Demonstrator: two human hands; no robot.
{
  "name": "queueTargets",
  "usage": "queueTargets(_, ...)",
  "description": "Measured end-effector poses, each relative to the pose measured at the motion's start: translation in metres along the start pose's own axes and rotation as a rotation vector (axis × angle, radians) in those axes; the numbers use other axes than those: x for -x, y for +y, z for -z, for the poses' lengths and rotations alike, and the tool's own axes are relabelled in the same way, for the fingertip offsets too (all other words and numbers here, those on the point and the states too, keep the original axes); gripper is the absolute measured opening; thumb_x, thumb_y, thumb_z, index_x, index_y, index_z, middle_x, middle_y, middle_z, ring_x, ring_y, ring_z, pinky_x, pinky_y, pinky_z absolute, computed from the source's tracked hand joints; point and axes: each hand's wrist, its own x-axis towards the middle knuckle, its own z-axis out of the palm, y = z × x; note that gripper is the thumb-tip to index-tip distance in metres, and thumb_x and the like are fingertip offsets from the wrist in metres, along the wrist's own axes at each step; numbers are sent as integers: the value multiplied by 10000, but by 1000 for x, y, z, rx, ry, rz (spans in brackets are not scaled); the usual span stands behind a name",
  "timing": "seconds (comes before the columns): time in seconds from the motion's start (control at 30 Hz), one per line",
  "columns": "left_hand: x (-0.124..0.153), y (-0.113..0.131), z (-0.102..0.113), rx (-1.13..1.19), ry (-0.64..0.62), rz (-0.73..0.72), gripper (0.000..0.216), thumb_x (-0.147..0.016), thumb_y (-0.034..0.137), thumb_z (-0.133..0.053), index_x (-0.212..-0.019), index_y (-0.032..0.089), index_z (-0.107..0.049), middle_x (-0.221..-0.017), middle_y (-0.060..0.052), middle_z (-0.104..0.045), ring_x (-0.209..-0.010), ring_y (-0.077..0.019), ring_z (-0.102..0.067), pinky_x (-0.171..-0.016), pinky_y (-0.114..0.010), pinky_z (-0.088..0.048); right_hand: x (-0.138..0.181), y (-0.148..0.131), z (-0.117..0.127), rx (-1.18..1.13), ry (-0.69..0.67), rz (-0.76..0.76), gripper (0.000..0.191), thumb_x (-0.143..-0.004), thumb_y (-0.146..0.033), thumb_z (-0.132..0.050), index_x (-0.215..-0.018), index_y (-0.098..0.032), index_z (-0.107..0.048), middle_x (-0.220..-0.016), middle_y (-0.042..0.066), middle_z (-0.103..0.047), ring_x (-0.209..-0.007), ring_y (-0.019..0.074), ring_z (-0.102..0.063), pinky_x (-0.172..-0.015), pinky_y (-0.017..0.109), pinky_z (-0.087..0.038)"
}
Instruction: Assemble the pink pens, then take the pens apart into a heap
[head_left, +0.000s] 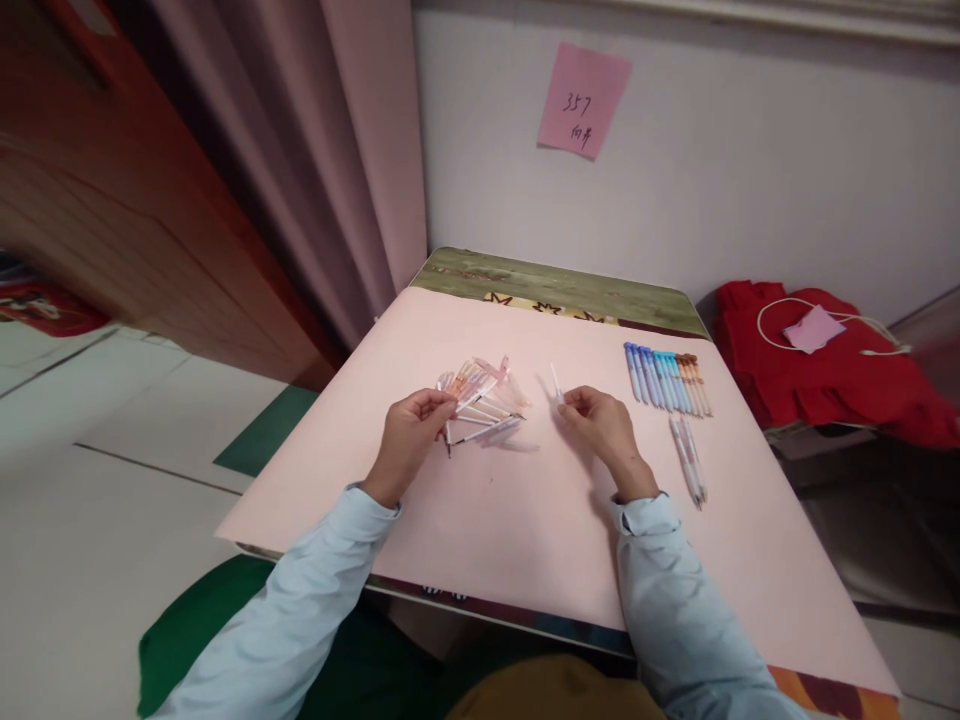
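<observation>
My left hand [414, 440] is closed in a pinch at the left edge of a loose pile of pen parts. A thin white pen refill [469, 404] seems to stick out from its fingertips, though it blends with the pile behind. Clear and pinkish pen barrels [504, 385] lie jumbled there with several white refills [484, 432] that have dark tips. To the right, my right hand [600, 425] pinches a slim whitish, translucent pen barrel [556, 382], held upright at a slight tilt above the table. Its lower end is hidden by the fingers.
A row of assembled pens [667, 380], blue, turquoise and brown-topped, lies at the right. Below it are a few whitish pens [688, 462]. Pale pink paper [495, 545] covers the table. Red cloth [832, 375] with a white cord sits beyond the right edge; a wall stands behind.
</observation>
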Motion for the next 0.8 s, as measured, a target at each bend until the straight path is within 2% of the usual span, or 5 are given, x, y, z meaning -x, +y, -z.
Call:
queueTargets(0.17, 6, 0, -4, -317, -132, -152, 122, -794, 308, -691, -814, 188, -704, -689, -1, -621, -617, -134, -534, -581, -256, -408, 1, -3, -2, -43, -24, 11, 166, -752, -335, -614, -833, -228, -711, -738, 12, -718, -662, 176, -619, -593, 271, -382)
queueTargets(0.3, 17, -2, -20, -632, -241, -403, 59, -842, 233, -640, -858, 213, -692, -874, -37, -664, -822, -188, -602, -723, -302, -460, 2, -6, -9, -194, -76, 17, 173, -761, -345, -605, -829, -214, -695, -692, 4, -693, -621, 161, -599, -584, 261, -399)
queueTargets(0.4, 23, -6, -35, -787, -242, -516, 120, -912, 214, -555, -937, 207, -673, -966, -71, -663, -956, -227, -604, -831, -352, -465, 4, -10, -13, -211, -100, 16, 156, -754, -335, -610, -810, -212, -690, -684, -3, -683, -605, 151, -585, -576, 255, -398)
queueTargets(0.57, 24, -11, -47, -919, -217, -531, 95, -918, 189, -555, -955, 194, -642, -969, -87, -649, -963, -248, -594, -851, -379, -461, 6, -15, -17, -192, -106, 22, 152, -748, -325, -614, -816, -215, -694, -687, -9, -677, -611, 147, -583, -573, 248, -395)
queueTargets(0.8, 24, -10, -45, -986, -155, -462, 62, -886, 253, -644, -899, 196, -622, -919, -78, -654, -893, -250, -593, -783, -369, -450, 5, -14, -22, -249, -96, 40, 178, -746, -345, -606, -815, -206, -694, -669, -3, -668, -594, 147, -572, -560, 247, -398)
